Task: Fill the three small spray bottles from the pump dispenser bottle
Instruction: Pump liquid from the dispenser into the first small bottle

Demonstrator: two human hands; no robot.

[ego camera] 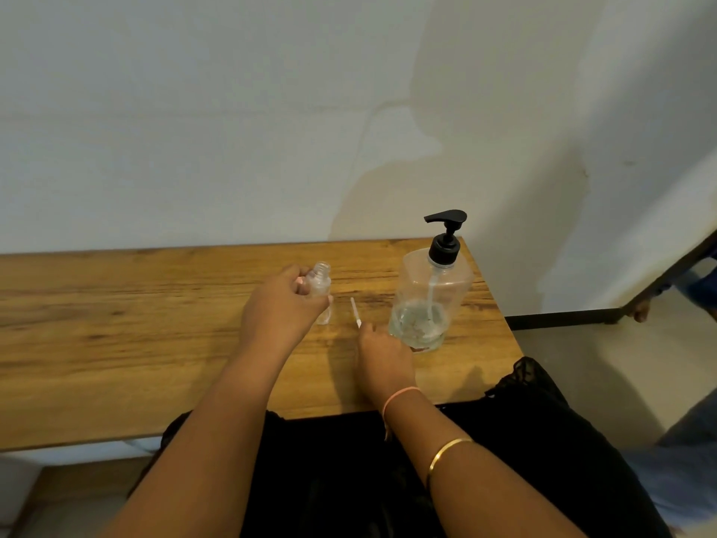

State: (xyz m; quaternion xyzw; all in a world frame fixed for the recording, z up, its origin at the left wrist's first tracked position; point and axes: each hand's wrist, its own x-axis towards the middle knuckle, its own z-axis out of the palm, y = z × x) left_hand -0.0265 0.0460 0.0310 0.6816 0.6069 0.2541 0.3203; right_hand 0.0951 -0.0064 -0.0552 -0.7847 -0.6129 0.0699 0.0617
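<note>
Both forearms reach from the lower frame to its centre. The left hand (283, 304) curls round one small spray bottle (321, 279), uncapped, neck up. The right hand (384, 357), knuckles up, pinches one thin white tube (354, 311) at its fingertips. A wooden table (116, 312) meets a pale wall (194, 110). One pump dispenser bottle (430, 300), holding a little clear liquid, stands right of centre, just beside the right hand.

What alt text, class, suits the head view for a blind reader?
The left hand grips an uncapped small spray bottle at a wooden table; the right hand pinches a white tube beside a nearly empty pump dispenser bottle.
</note>
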